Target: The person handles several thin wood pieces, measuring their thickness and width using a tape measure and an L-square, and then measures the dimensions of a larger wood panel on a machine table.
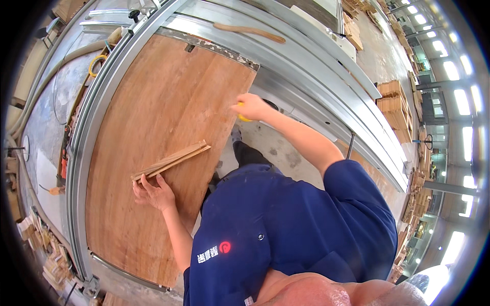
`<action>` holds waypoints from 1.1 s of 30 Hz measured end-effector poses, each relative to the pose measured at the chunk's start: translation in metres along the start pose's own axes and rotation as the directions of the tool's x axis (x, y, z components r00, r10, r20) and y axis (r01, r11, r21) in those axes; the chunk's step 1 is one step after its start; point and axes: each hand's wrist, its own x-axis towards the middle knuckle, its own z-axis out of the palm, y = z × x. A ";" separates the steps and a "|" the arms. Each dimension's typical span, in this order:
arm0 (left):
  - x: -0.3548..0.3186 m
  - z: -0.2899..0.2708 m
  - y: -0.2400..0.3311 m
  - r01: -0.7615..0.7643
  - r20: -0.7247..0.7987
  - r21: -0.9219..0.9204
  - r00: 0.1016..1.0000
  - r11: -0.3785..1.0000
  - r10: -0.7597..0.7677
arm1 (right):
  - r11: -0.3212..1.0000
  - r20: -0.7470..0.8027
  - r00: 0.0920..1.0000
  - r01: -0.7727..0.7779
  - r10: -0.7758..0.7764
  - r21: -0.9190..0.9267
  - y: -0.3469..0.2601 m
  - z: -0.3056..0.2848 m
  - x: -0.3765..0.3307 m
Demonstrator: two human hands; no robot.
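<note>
A pair of narrow wooden strips (173, 159) lies slantwise, side by side, on a brown wooden board (168, 102). My left hand (155, 194) grips their lower-left end, with fingers and thumb bent against the wood. Beyond the board's right edge, my right hand (251, 108) is raised and closed around a small yellow object (244, 119). Most of that object is hidden by the fingers, so its kind does not show.
Metal rails (286, 56) run beyond the board, with a curved wooden stick (250, 31) lying on them. A metal frame (84, 137) edges the board on the left. Stacked wood (395, 109) stands at the right; a yellow tape roll (97, 65) lies upper left.
</note>
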 end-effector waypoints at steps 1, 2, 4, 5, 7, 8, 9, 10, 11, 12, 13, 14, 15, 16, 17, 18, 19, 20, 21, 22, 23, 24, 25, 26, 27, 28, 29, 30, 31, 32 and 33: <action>-0.002 0.001 0.005 0.015 -0.002 0.009 1.000 1.000 -0.015 | 0.997 0.051 0.997 0.057 -0.054 -0.050 -0.015 0.006 0.019; -0.004 0.004 0.008 0.024 -0.027 0.015 0.999 1.000 -0.024 | 0.992 0.025 0.995 0.100 -0.099 -0.070 -0.027 0.021 0.037; -0.003 0.014 0.015 0.046 -0.087 0.020 0.995 0.999 -0.044 | 0.976 0.021 0.980 0.200 -0.199 -0.085 -0.046 0.039 0.067; -0.003 0.013 0.022 0.073 -0.076 0.032 0.995 0.997 -0.070 | 0.964 0.046 0.967 0.255 -0.252 -0.074 -0.052 0.045 0.077; -0.006 0.011 0.042 0.145 -0.062 0.049 0.988 0.988 -0.142 | 0.919 0.034 0.920 0.391 -0.390 -0.051 -0.049 0.038 0.090; -0.008 0.012 0.055 0.188 -0.050 0.059 0.981 0.980 -0.186 | 0.887 -0.010 0.887 0.461 -0.462 -0.035 -0.042 0.033 0.095; -0.011 0.011 0.067 0.228 -0.038 0.075 0.973 0.971 -0.226 | 0.851 -0.056 0.849 0.526 -0.526 -0.015 -0.036 0.026 0.102; -0.015 0.009 0.079 0.271 -0.028 0.091 0.962 0.958 -0.270 | 0.829 -0.050 0.827 0.558 -0.559 -0.040 -0.029 0.012 0.113; -0.019 0.010 0.094 0.301 -0.036 0.132 0.954 0.945 -0.298 | 0.808 -0.047 0.807 0.586 -0.589 -0.065 -0.013 -0.012 0.126; -0.025 0.012 0.110 0.330 -0.046 0.172 0.944 0.928 -0.327 | 0.785 -0.042 0.785 0.613 -0.618 -0.090 0.004 -0.036 0.140; -0.029 0.017 0.122 0.356 -0.052 0.209 0.934 0.911 -0.353 | 0.831 -0.030 0.840 0.531 -0.542 -0.164 0.026 -0.062 0.158; -0.032 0.019 0.129 0.361 -0.093 0.226 0.933 0.905 -0.349 | 0.862 -0.019 0.883 0.453 -0.469 -0.229 0.053 -0.088 0.179; -0.034 0.030 0.135 0.358 -0.121 0.223 0.933 0.907 -0.338 | 0.912 -0.187 0.894 0.388 -0.408 -0.134 0.097 -0.105 0.196; -0.032 0.039 0.145 0.346 -0.142 0.220 0.936 0.912 -0.321 | 0.901 -0.258 0.883 0.312 -0.392 -0.301 0.159 -0.120 0.229; -0.029 0.043 0.155 0.366 -0.137 0.221 0.929 0.904 -0.343 | 0.865 -0.322 0.865 0.217 -0.385 -0.452 0.210 -0.131 0.248; -0.033 0.041 0.159 0.413 -0.148 0.235 0.910 0.880 -0.388 | 0.892 -0.351 0.884 0.142 -0.309 -0.429 0.210 -0.154 0.239; -0.037 0.041 0.165 0.456 -0.155 0.241 0.890 0.857 -0.429 | 0.911 -0.381 0.896 0.058 -0.228 -0.409 0.202 -0.189 0.226; -0.036 0.043 0.171 0.455 -0.160 0.251 0.890 0.854 -0.427 | 0.915 -0.365 0.912 0.024 -0.186 -0.404 0.214 -0.210 0.222; -0.036 0.046 0.172 0.459 -0.167 0.261 0.888 0.849 -0.429 | 0.916 -0.347 0.926 -0.005 -0.146 -0.400 0.227 -0.223 0.221; -0.038 0.046 0.172 0.470 -0.177 0.274 0.882 0.839 -0.436 | 0.920 -0.340 0.933 -0.024 -0.120 -0.391 0.241 -0.225 0.223; -0.036 0.049 0.172 0.447 -0.181 0.267 0.893 0.853 -0.411 | 0.923 -0.331 0.939 -0.042 -0.094 -0.383 0.256 -0.222 0.227; -0.033 0.052 0.173 0.440 -0.191 0.264 0.896 0.859 -0.400 | 0.924 -0.311 0.947 -0.043 -0.084 -0.381 0.268 -0.220 0.232; -0.032 0.050 0.174 0.441 -0.205 0.273 0.895 0.855 -0.396 | 0.894 -0.327 0.933 -0.011 -0.152 -0.447 0.285 -0.219 0.239; -0.022 0.048 0.178 0.385 -0.187 0.234 0.919 0.893 -0.347 | 0.865 -0.329 0.918 0.028 -0.220 -0.500 0.302 -0.213 0.245; -0.017 0.044 0.186 0.362 -0.198 0.345 0.930 0.866 -0.310 | 0.875 -0.299 0.918 0.093 -0.259 -0.474 0.301 -0.212 0.243; -0.013 0.038 0.188 0.369 -0.216 0.303 0.925 0.879 -0.313 | 0.881 -0.269 0.914 0.161 -0.303 -0.446 0.289 -0.220 0.238; -0.006 0.035 0.190 0.379 -0.187 0.252 0.922 0.890 -0.339 | 0.894 -0.251 0.904 0.237 -0.346 -0.380 0.285 -0.224 0.233; -0.008 0.039 0.185 0.412 -0.218 0.246 0.905 0.877 -0.364 | 0.899 -0.238 0.891 0.307 -0.387 -0.313 0.275 -0.223 0.228; -0.018 0.046 0.172 0.424 -0.243 0.220 0.896 0.879 -0.371 | 0.904 -0.239 0.887 0.331 -0.396 -0.271 0.256 -0.218 0.219; -0.028 0.055 0.162 0.466 -0.252 0.242 0.877 0.851 -0.409 | 0.909 -0.248 0.883 0.344 -0.398 -0.235 0.241 -0.214 0.214; -0.033 0.053 0.160 0.498 -0.211 0.188 0.862 0.847 -0.460 | 0.921 -0.202 0.901 0.355 -0.383 -0.160 0.229 -0.209 0.212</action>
